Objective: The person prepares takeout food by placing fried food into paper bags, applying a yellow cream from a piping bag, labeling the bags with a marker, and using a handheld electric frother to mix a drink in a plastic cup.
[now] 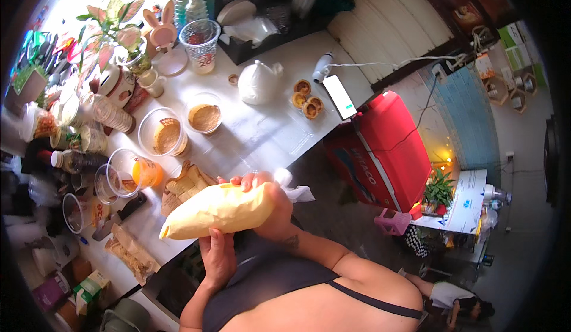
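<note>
A long roll wrapped in pale yellow paper (218, 210) is held up between my hands, above the near edge of the counter. My right hand (273, 207) grips its right end, with the fingers over the top. The thumb of my left hand (217, 254) presses on its lower side, and the rest of that hand is below it. Behind the roll lie brown paper with bread-like pieces (189, 182) and, past my right hand, a white plastic bag (294, 189). A knife with a black handle (132, 205) rests to the left.
Plastic cups with a brown drink (167, 138) and an orange drink (148, 173) stand beyond the roll. Farther back are a tied white bag (258, 83), small tarts (307, 100) and a phone (339, 96). A red cooler box (383, 153) stands right of the counter. An opened paper bag (134, 251) lies nearer.
</note>
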The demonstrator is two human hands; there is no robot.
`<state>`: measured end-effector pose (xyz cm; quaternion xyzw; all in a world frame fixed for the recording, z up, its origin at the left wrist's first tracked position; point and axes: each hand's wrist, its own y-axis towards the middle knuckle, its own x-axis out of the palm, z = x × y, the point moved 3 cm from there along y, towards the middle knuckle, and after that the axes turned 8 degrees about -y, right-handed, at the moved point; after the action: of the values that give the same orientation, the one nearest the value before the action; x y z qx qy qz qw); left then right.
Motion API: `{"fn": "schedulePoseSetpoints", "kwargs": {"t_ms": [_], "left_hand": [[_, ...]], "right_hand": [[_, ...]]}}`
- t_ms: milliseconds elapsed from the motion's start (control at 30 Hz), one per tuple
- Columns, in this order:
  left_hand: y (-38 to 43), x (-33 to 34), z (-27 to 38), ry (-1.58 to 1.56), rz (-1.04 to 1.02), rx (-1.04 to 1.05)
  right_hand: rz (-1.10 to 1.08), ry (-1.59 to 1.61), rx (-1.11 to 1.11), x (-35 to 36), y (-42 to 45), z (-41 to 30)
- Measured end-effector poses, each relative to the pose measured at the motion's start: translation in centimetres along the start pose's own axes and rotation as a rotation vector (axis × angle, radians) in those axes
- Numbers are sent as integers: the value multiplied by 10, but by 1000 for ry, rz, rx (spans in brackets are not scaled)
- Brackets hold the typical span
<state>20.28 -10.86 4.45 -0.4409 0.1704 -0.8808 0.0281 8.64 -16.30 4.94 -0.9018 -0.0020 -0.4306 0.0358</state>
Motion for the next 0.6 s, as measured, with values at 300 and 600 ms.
{"fn": "schedulePoseSetpoints", "kwargs": {"t_ms": [300, 600], "left_hand": [[6, 22, -36, 98, -34, 78], [34, 113, -106, 155, 12, 160]], "right_hand": [[-96, 149, 55, -27, -1, -31], [-169, 248, 108, -102, 13, -95]]}}
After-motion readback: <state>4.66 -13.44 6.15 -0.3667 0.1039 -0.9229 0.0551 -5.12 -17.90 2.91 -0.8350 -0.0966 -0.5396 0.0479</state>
